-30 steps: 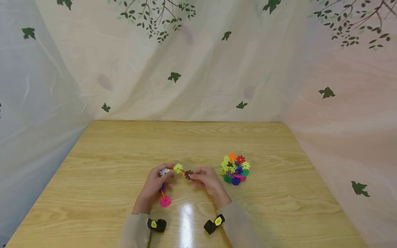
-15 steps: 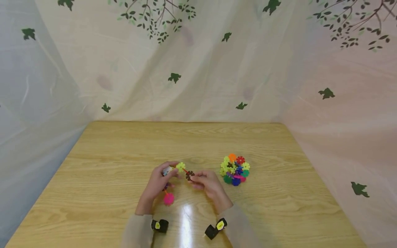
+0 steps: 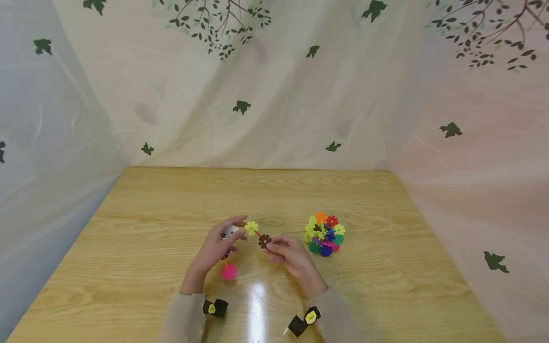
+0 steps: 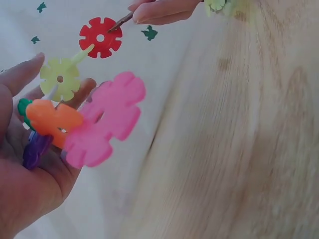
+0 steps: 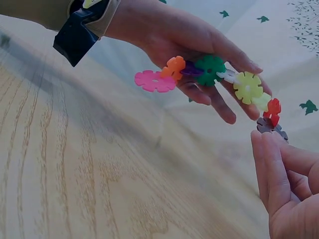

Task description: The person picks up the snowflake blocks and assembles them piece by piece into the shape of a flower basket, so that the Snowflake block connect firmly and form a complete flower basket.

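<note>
A chain of flower-shaped interlocking discs hangs between the hands. It runs from a pink disc (image 5: 154,81) through orange, purple, green (image 5: 209,69), white, yellow (image 3: 251,228) and red (image 4: 100,38) to a dark brown disc (image 3: 265,241). The right hand (image 3: 295,257) pinches the brown disc between thumb and fingers. Around the chain's middle is the left hand (image 3: 213,245), its thumb and fingers spread apart and loosely extended. In the left wrist view, the orange disc (image 4: 55,122) and purple disc (image 4: 36,149) lie over its palm, with the pink end dangling.
A pile of loose discs in many colours (image 3: 324,234) sits on the wooden table (image 3: 171,200), right of the right hand. Black wrist cameras are strapped over both sleeves. A pale curtain (image 3: 274,124) with leaf prints hangs behind the table.
The left hand's thumb and fingers have spread wider about the chain. The right hand, still pinching the brown disc, has shifted slightly right. The pile stays as it was.
</note>
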